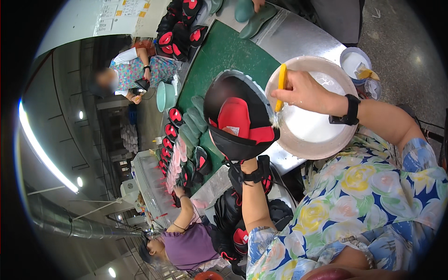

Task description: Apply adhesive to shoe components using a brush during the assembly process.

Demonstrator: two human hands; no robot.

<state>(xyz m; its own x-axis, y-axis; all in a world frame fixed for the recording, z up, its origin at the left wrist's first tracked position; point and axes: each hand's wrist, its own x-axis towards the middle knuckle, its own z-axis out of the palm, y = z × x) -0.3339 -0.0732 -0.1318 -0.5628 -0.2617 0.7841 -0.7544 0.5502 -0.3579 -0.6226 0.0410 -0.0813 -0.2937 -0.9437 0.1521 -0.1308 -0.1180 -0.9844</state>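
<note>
My left hand (249,164) holds up a black shoe upper (242,147) with a red lining, its opening facing me. Most of that hand is hidden behind the upper. A whitish coating runs along the upper's far rim. In my right hand (305,93) is a brush (281,88) with a yellow handle, gripped between thumb and fingers. Its pale bristles point down beside the upper's right edge; whether they touch it I cannot tell. Beneath my right hand stands a wide, pale tub (345,140) of white liquid (305,125).
Shoe uppers (173,37) and grey-green shoe lasts (196,119) lie along the green worktop (233,49). A small white bucket (354,58) stands beyond the tub. Two co-workers, one in a purple top (189,247) and one in a flowered apron (161,72), work at the left.
</note>
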